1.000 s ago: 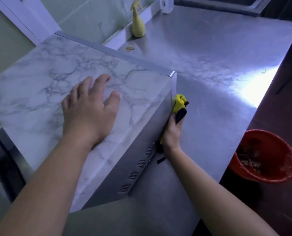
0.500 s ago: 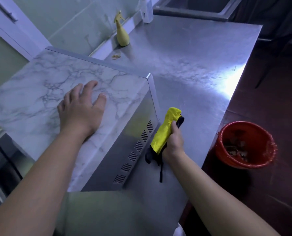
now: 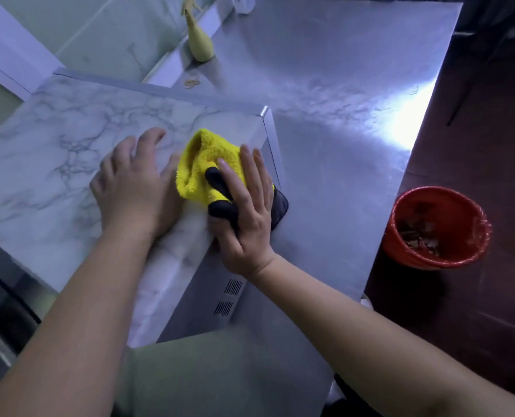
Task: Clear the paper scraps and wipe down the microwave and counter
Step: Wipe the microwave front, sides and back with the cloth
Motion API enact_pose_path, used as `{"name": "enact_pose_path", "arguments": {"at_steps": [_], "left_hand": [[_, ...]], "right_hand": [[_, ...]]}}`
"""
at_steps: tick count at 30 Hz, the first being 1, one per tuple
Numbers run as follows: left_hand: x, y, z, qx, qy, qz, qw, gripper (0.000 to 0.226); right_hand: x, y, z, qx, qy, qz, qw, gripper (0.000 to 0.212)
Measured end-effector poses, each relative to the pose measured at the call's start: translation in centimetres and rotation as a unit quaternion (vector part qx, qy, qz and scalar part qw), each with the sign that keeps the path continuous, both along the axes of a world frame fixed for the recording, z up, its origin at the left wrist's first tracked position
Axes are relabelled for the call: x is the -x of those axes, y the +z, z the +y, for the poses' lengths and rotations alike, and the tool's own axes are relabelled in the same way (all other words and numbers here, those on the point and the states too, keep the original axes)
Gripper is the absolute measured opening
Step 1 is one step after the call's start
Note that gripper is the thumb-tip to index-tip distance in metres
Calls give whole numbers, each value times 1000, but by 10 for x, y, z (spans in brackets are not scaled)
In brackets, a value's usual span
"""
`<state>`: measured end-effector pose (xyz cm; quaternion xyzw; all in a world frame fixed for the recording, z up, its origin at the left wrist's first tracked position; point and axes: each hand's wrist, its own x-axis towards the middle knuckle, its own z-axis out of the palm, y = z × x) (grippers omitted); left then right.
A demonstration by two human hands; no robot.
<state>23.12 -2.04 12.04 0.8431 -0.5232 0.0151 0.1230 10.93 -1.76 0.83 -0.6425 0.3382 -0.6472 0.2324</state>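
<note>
While left hand (image 3: 132, 188) lies flat, right hand (image 3: 247, 212) seemingly flattens cloth (image 3: 202, 164) at microwave (image 3: 54, 152) edge.

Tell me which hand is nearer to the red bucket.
Right. The right hand presses the yellow cloth at the right edge of the microwave, on the side towards the bucket; the left hand rests flat farther left on the marble top.

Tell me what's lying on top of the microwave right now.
The left hand rests flat on the microwave top; beside it the right hand presses a yellow-and-black cloth down. The surface under hands and cloth is hidden.
</note>
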Motion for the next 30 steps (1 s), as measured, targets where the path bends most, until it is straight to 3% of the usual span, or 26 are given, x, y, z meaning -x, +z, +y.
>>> {"name": "enact_pose_path", "arguments": {"at_steps": [4,7,9,13,15,18,21,23,26,30], "left_hand": [[1,-3,-3,5,16,10,1000,48],[-1,-5,-3,2,17,8,1000,48],[-1,-6,-3,2,17,8,1000,48],[-1,-5,-4,-1,19,14,1000,48],[0,-3,-2,-3,19,16,1000,48],[1,0,-2,-8,19,23,1000,49],[2,-1,-4,-14,18,26,999,49],[3,-1,-3,-11,21,25,999,49],[3,1,-3,-5,25,28,999,47],[3,3,0,0,18,33,999,47]], "right_hand": [[-10,-44,-17,-98,-13,-91,991,53],[-5,-83,-26,-292,7,-188,938,56],[-1,-106,-31,-391,23,-200,898,59],[1,-108,-34,-443,27,-215,870,58],[9,-102,-43,-503,17,-260,824,49],[35,-89,-54,-586,25,-367,722,42],[60,-56,-41,-592,66,-427,681,46],[67,-29,-22,-559,63,-404,721,41],[62,18,13,-414,81,-333,843,28],[29,50,48,-172,107,-180,963,54]]}}
